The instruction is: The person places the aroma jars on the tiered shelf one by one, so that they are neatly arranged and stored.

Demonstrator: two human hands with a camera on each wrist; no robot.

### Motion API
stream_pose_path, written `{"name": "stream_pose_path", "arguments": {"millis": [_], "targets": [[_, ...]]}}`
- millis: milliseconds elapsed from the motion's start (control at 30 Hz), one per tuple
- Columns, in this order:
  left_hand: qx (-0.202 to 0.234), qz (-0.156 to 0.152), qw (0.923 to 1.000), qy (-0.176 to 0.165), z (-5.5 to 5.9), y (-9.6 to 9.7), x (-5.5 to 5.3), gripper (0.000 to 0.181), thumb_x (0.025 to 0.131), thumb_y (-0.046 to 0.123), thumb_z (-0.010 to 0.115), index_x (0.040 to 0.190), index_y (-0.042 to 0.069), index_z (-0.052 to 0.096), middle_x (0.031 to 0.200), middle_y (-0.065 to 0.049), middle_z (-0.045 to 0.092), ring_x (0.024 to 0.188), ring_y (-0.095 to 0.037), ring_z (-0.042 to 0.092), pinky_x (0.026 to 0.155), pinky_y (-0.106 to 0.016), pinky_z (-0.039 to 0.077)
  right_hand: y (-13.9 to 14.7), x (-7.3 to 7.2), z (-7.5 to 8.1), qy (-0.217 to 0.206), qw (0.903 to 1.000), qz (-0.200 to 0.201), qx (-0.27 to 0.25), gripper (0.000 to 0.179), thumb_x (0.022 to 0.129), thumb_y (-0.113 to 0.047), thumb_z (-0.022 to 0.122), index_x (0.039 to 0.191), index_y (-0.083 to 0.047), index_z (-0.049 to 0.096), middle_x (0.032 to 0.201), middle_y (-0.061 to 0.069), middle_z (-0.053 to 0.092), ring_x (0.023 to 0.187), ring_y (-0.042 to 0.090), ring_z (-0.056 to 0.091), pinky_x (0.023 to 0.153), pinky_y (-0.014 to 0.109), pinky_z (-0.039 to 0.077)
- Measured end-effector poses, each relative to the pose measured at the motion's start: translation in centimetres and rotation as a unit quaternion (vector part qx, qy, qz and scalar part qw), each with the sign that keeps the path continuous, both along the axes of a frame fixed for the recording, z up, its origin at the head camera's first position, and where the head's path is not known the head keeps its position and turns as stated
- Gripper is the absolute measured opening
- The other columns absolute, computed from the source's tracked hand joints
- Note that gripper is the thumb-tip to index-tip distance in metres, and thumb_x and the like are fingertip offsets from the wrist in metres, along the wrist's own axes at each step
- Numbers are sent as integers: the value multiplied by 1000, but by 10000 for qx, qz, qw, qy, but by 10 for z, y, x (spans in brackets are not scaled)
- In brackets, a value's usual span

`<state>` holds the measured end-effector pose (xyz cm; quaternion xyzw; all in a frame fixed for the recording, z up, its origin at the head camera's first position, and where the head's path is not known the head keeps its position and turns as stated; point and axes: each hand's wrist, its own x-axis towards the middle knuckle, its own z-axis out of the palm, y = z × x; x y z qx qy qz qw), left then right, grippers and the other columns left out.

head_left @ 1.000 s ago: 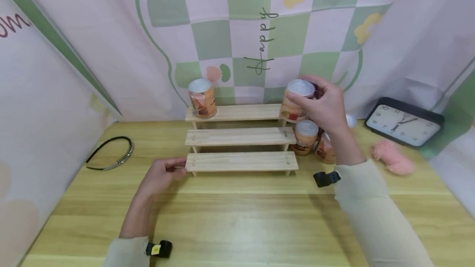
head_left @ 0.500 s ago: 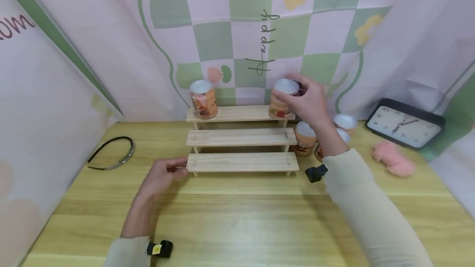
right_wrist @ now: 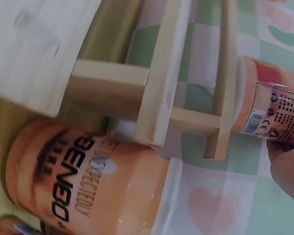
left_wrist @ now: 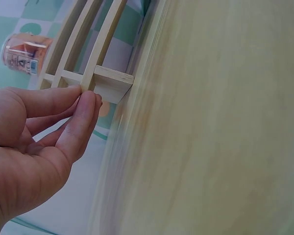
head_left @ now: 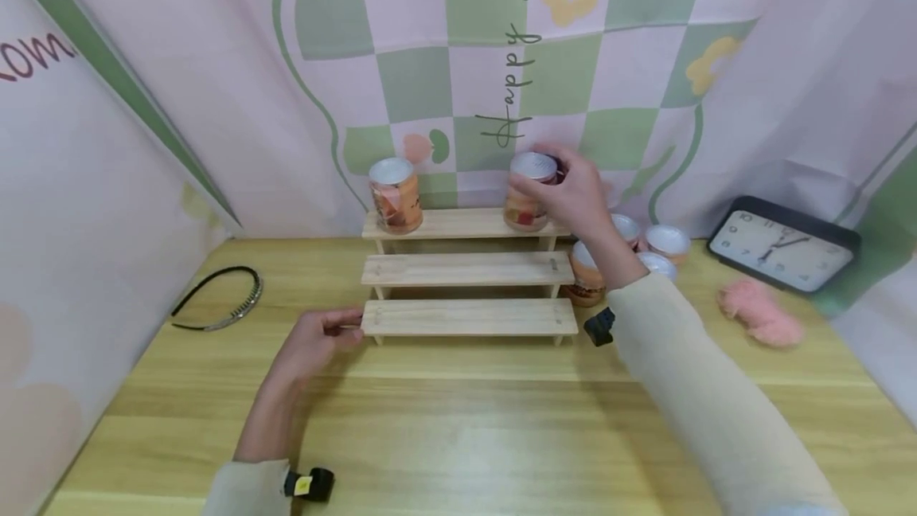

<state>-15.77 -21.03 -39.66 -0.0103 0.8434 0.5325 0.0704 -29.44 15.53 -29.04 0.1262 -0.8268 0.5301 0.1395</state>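
A three-step wooden display rack [head_left: 469, 317] stands on the table. My left hand [head_left: 315, 342] pinches the left end of its lowest step between thumb and fingers, as the left wrist view shows. On the top step, toward the right, an orange-labelled can [head_left: 521, 205] with a silvery top stands upright. My right hand [head_left: 582, 196] grips that can from its right side. In the right wrist view, the can's base [right_wrist: 241, 93] appears to touch the top step. Another can [head_left: 398, 201] of the same kind stands at the top step's left end.
Several more cans stand right of the rack, such as the nearest can [head_left: 586, 281], partly hidden by my right forearm. Farther right are a black-framed clock [head_left: 779, 245] and a pink fluffy item [head_left: 761, 313]. A black headband [head_left: 247, 301] lies at left. A patterned cloth hangs behind.
My right hand has carried its can leftward from the top step's right end to farther in along that step. The left hand has stayed on the rack.
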Motion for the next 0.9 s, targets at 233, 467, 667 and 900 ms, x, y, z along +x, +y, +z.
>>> {"name": "stream_pose_path", "arguments": {"millis": [233,467,667,900], "targets": [[67,41,10000,-46,-2,0,0,36,97,3,67,132,-3,64,122,-16,69,106,-27,62,85,-37,50,-5,-5,-4,14,9998,182,-101,66,88,-27,82,143,-5,53,130,18,58,110,27,57,84,29,47],[88,63,9999,-57,-3,0,0,37,96,2,67,133,-4,64,123,-17,68,106,-27,61,85,-36,51,-12,-8,-5,-95,9994,170,-281,69,86,-30,83,144,-5,52,132,17,57,112,27,56,87,32,47],[95,23,10000,8,-4,-1,-1,37,96,2,66,132,-4,64,122,-17,69,105,-27,62,83,-35,51,-14,-9,-5,6,9996,78,-253,68,86,-29,83,142,-5,54,132,17,58,113,27,57,89,35,47],[164,-24,9998,73,-7,-2,-3,37,96,0,66,132,-5,64,121,-18,69,101,-25,63,82,-34,52,-12,-5,-7,53,9999,-51,-144,72,86,-35,83,145,-7,52,138,16,57,120,29,56,98,41,46]]}}
